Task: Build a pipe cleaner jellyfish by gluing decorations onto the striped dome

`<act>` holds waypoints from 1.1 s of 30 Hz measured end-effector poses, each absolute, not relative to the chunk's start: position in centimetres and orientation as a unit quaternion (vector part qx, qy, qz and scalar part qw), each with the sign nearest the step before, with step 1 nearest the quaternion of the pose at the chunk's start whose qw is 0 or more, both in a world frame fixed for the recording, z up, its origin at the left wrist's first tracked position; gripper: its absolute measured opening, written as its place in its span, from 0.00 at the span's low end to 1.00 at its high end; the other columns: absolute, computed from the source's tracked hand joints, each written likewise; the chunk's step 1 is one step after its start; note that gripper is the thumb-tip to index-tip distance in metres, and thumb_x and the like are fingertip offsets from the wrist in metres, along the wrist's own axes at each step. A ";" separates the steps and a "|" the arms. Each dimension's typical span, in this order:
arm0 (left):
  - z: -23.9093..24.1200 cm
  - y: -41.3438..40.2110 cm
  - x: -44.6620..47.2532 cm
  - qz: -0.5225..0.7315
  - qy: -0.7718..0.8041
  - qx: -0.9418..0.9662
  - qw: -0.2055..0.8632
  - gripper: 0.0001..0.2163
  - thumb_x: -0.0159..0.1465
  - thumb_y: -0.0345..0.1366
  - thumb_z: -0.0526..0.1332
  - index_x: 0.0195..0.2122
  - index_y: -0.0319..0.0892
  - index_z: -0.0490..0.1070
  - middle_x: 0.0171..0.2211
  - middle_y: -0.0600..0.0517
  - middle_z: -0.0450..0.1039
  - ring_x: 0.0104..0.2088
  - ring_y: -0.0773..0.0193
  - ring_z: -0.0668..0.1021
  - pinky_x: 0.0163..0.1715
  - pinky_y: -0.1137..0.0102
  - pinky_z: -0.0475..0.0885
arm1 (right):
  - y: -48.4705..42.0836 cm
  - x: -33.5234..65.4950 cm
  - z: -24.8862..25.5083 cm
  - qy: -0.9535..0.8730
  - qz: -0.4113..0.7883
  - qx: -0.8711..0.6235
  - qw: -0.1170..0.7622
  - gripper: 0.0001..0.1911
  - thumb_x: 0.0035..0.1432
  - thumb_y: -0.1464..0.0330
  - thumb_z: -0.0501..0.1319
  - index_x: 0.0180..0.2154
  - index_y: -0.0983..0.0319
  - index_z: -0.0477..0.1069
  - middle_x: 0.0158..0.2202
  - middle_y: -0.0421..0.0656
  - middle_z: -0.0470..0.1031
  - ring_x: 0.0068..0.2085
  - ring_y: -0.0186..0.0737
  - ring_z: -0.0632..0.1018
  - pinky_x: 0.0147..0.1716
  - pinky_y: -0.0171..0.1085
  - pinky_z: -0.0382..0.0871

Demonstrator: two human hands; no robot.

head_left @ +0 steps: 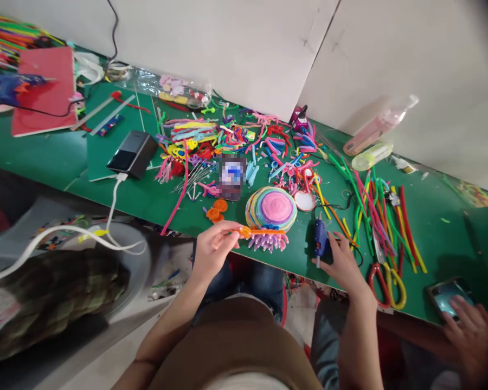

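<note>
My left hand (216, 250) pinches one end of an orange pipe-cleaner piece (264, 232), whose coiled end sits at the fingertips. Its straight part crosses in front of a round, coiled pastel disc (277, 208) and a fringe of pink and purple loops (269, 242) at the table's front edge. Orange coiled discs (217, 210) lie just left of it. My right hand (341, 260) is beside a small blue glue gun (319, 238), thumb and fingers apart around its right side. Whether the fingers touch the gun is hard to make out.
Cut pipe-cleaner pieces (231, 135) cover the table's back middle. Scissors (386, 281) and long pipe cleaners (384, 216) lie right. A power bank (132, 154) with a white cable stands left. At far right another person's hand (467, 325) touches a phone (447, 298).
</note>
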State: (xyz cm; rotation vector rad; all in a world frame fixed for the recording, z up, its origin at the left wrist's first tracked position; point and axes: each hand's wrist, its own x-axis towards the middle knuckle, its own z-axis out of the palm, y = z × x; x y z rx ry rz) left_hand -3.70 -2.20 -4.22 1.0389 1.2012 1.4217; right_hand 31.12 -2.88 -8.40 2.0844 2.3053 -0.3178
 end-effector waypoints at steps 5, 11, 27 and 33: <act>-3.7 -1.0 -4.3 0.592 0.503 0.454 0.437 0.08 0.62 0.39 0.63 0.33 0.41 0.79 0.29 0.50 0.78 0.24 0.68 0.75 0.24 0.73 0.71 | -2.4 29.4 -4.6 0.712 -0.109 0.694 0.015 0.27 0.60 0.57 0.56 0.58 0.62 0.64 0.53 0.54 0.72 0.50 0.54 0.77 0.44 0.47 0.72; -2.3 -0.1 -3.7 0.585 0.503 0.492 0.404 0.05 0.60 0.36 0.64 0.33 0.41 0.78 0.31 0.50 0.79 0.31 0.64 0.80 0.28 0.73 0.75 | -0.6 24.2 -1.0 0.735 -0.122 0.645 -0.170 0.16 0.62 0.59 0.57 0.48 0.57 0.73 0.38 0.43 0.79 0.36 0.40 0.79 0.35 0.36 0.71; -2.5 1.9 -3.2 0.620 0.497 0.545 0.268 0.07 0.54 0.31 0.70 0.34 0.46 0.79 0.31 0.54 0.76 0.30 0.68 0.77 0.30 0.73 0.76 | -7.1 37.3 -6.8 0.410 0.033 0.901 -0.139 0.23 0.59 0.59 0.54 0.51 0.65 0.69 0.48 0.56 0.73 0.47 0.52 0.74 0.42 0.45 0.66; -2.9 2.2 -3.3 0.649 0.485 0.500 0.305 0.05 0.53 0.33 0.71 0.31 0.45 0.80 0.29 0.52 0.78 0.30 0.65 0.78 0.27 0.71 0.74 | -8.3 40.9 -8.1 0.328 -0.041 0.944 0.003 0.27 0.47 0.64 0.62 0.50 0.70 0.70 0.43 0.63 0.74 0.40 0.60 0.76 0.34 0.48 0.67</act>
